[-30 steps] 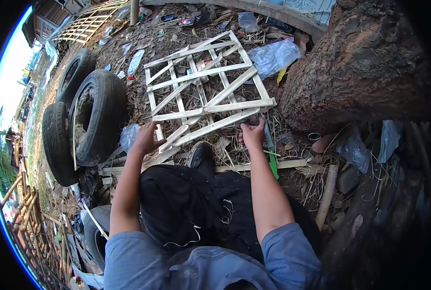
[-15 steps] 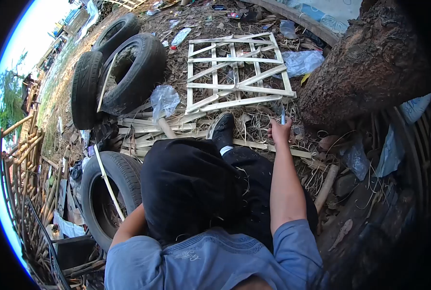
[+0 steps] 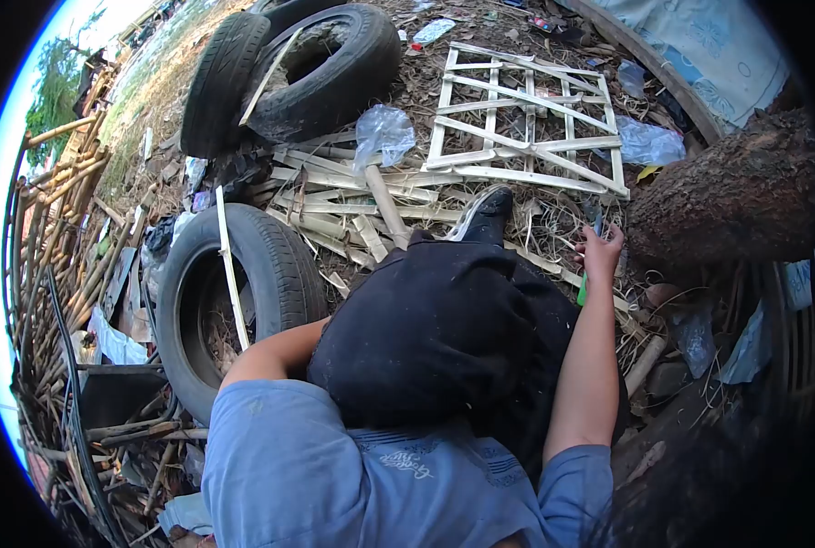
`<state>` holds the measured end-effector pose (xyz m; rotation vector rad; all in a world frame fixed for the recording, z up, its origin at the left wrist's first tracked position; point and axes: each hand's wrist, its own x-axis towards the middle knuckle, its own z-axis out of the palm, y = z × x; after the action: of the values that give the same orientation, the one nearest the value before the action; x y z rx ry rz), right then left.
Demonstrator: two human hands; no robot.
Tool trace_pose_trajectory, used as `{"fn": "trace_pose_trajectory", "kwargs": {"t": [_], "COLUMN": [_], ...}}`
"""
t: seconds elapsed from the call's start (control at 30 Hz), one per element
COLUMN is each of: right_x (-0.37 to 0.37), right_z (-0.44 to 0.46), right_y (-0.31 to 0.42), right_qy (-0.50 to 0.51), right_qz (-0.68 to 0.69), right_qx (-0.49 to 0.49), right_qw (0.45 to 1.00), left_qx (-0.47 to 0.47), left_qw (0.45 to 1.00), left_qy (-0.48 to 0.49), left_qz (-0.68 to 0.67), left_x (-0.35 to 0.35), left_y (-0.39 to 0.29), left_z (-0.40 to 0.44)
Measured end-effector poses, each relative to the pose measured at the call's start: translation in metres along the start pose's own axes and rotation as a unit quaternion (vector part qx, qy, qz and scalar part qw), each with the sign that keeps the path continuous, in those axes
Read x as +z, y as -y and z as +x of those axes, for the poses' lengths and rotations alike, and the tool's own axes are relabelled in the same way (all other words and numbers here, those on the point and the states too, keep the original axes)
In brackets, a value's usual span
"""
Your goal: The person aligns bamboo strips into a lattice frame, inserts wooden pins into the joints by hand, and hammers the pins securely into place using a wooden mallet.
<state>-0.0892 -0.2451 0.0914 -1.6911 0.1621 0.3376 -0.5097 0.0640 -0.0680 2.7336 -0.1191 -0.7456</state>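
At your far left, smooth, tan poles (image 3: 60,265) lie heaped and crossing, round and jointed like bamboo. To their right, near your left arm, stands a dull black tyre (image 3: 289,260), its tread ribbed, a thin pale slat (image 3: 230,265) leaning across its opening. Your left hand is hidden past your knee, so you cannot tell whether it is closed. Farther off, a mud-caked tyre (image 3: 362,68) rests beside a crinkled clear bag (image 3: 384,135). Flat, rough-edged strips (image 3: 407,193) lie loosely on the ground, left of your shoe (image 3: 488,216).

Beyond the shoe, the lattice (image 3: 531,147) lies on leaf-strewn soil: a roughly square frame of pale, flat strips, crossed by diagonals, with open gaps between. Just on its near right, your right hand (image 3: 599,251) is closed around a knife (image 3: 582,291), green-handled with a greyish blade. Farther right is the trunk (image 3: 727,201), brown and deeply furrowed.
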Motion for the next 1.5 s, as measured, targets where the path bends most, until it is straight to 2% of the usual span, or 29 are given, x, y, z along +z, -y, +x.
{"fn": "trace_pose_trajectory", "kwargs": {"t": [0.37,0.57,0.7,0.77,0.9,0.97,1.17,1.23,1.5], "right_x": [-0.009,-0.015,-0.019,-0.02,-0.016,-0.015,-0.019,-0.017,-0.011], "right_z": [-0.024,-0.025,-0.027,-0.029,-0.033,-0.035,-0.047,-0.045,-0.053], "right_y": [0.009,0.01,0.014,0.013,0.012,0.012,0.02,0.019,0.02], "right_qy": [0.002,0.002,-0.006,-0.006,-0.002,0.009,-0.003,0.002,0.007], "right_qz": [-0.064,-0.1,-0.105,-0.104,-0.101,-0.089,-0.086,-0.08,-0.08], "right_qx": [-0.041,-0.07,-0.065,-0.064,-0.058,-0.063,-0.05,-0.066,-0.063], "right_qw": [0.997,0.993,0.992,0.993,0.993,0.994,0.995,0.995,0.995], "left_qx": [0.085,0.087,0.11,0.112,0.104,0.166,0.152,0.118,0.125], "left_qw": [0.991,0.983,0.944,0.946,0.936,0.961,0.949,0.974,0.983], "left_qy": [-0.056,-0.034,-0.165,-0.134,-0.186,-0.154,-0.156,-0.163,-0.108], "left_qz": [0.089,0.155,0.265,0.274,0.279,0.159,0.23,0.103,0.078], "left_x": [0.013,0.0,0.024,0.035,0.01,-0.003,0.031,0.031,0.017], "left_y": [0.028,0.023,0.039,0.04,0.024,0.021,0.043,0.039,0.023], "left_z": [0.017,0.014,0.029,0.035,0.017,0.014,0.029,0.018,0.017]}}
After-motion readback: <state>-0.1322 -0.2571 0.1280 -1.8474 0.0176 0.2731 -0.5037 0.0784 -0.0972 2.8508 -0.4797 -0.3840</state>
